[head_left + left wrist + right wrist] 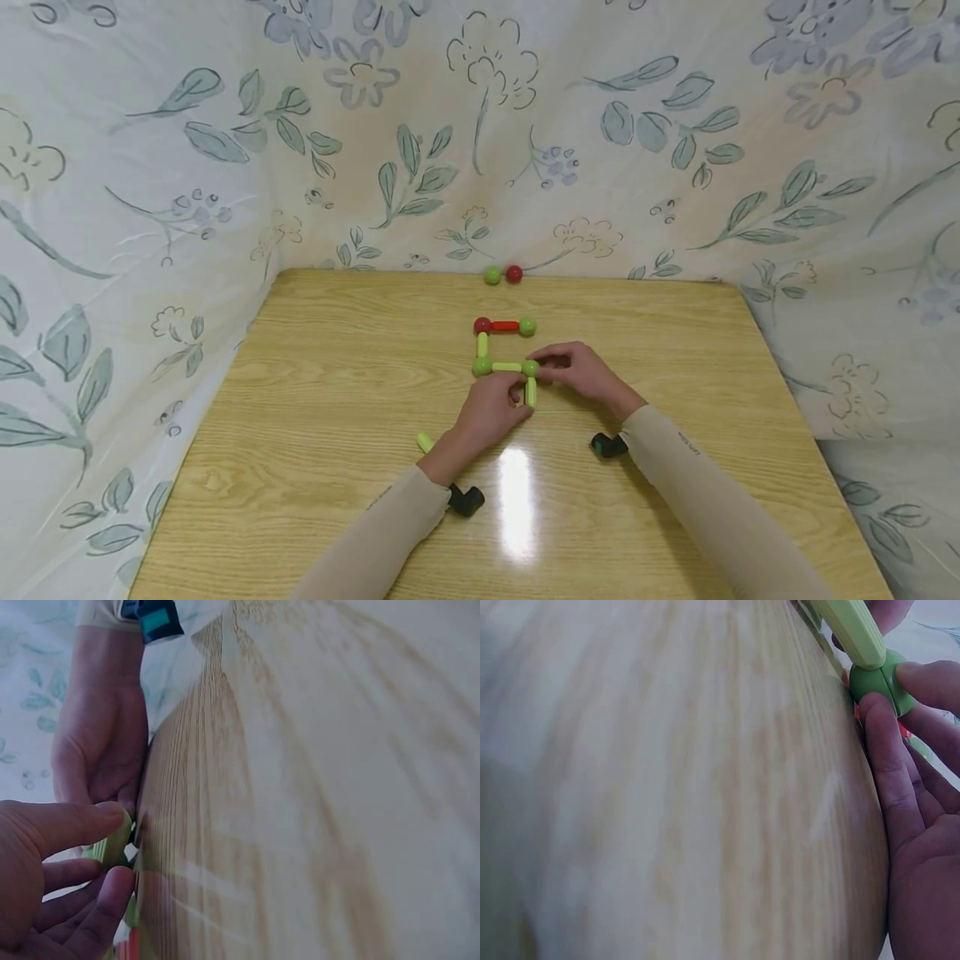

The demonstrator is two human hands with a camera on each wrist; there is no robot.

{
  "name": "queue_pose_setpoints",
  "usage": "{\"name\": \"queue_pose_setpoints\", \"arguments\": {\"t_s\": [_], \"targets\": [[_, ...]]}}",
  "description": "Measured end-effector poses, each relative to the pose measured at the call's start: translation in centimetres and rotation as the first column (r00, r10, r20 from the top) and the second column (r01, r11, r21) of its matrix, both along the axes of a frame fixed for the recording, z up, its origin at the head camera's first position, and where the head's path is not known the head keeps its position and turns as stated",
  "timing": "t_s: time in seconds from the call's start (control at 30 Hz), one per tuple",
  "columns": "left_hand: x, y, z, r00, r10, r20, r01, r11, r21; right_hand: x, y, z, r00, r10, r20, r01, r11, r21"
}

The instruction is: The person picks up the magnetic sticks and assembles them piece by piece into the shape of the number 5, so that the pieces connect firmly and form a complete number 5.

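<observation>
The rod (531, 392) meets the ball (530, 367) on the bench (337, 400), pointing toward me. Fingers narrowed, my left hand (489, 408) pinches the rod, my right hand (581, 372) the ball. I'd best hold the ball still and the rod straight, sparing the crosswise rod (507, 367).

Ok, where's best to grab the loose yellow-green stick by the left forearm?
I'd pinch the yellow-green stick by its exposed far end, across its long sides, coming from above and the left. It lies slanted on the table, and the left forearm covers its nearer part in the head view.
</observation>
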State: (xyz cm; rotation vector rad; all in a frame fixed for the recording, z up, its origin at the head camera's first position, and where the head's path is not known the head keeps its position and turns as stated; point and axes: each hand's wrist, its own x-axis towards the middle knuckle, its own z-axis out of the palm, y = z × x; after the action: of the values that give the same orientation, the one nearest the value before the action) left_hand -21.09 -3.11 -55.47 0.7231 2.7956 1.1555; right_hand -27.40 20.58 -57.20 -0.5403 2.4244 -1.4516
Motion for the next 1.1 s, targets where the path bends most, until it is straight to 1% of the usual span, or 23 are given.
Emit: {"name": "queue_pose_setpoints", "arguments": {"t_s": [0.13, 0.3, 0.63, 0.8, 0.9, 1.03, 1.1], "targets": [[-0.1, 0.0, 0.0, 1.0, 0.005, -0.009, -0.005, 1.0, -0.007, 0.0, -0.2, 0.1, 1.0, -0.003, 0.003, 0.003, 1.0, -0.004], [-0.2, -0.1, 0.1, 1.0, 0.01, -0.018, -0.01, 1.0, -0.008, -0.2, -0.3, 0.1, 1.0, -0.003, -0.018, 0.003, 1.0, -0.002], [-0.5, -0.2, 0.2, 1.0, 0.001, -0.031, -0.002, 1.0, -0.012, -0.6, -0.4, 0.1, 1.0, 0.008, -0.026, -0.008, 1.0, 0.014], [-0.3, -0.2, 0.2, 1.0, 0.0, -0.028, 0.0, 1.0, -0.009, -0.3, -0.4, 0.1, 0.999, 0.005, -0.039, -0.004, 0.999, 0.033], [-0.1, -0.1, 0.1, 1.0, -0.016, -0.024, 0.016, 1.0, -0.004, 0.0, -0.2, 0.1, 0.999, 0.0, -0.044, 0.002, 0.999, 0.042], [-0.2, -0.4, 0.6, 1.0, -0.011, -0.016, 0.012, 1.0, 0.022, 0.2, -0.1, -0.1, 0.999, -0.004, -0.036, 0.005, 0.999, 0.032], [-0.4, -0.8, 1.1, 1.0, 0.004, 0.008, -0.005, 0.999, 0.051, 0.2, -0.1, -0.2, 1.0, -0.006, -0.021, 0.007, 1.0, 0.028]]}}
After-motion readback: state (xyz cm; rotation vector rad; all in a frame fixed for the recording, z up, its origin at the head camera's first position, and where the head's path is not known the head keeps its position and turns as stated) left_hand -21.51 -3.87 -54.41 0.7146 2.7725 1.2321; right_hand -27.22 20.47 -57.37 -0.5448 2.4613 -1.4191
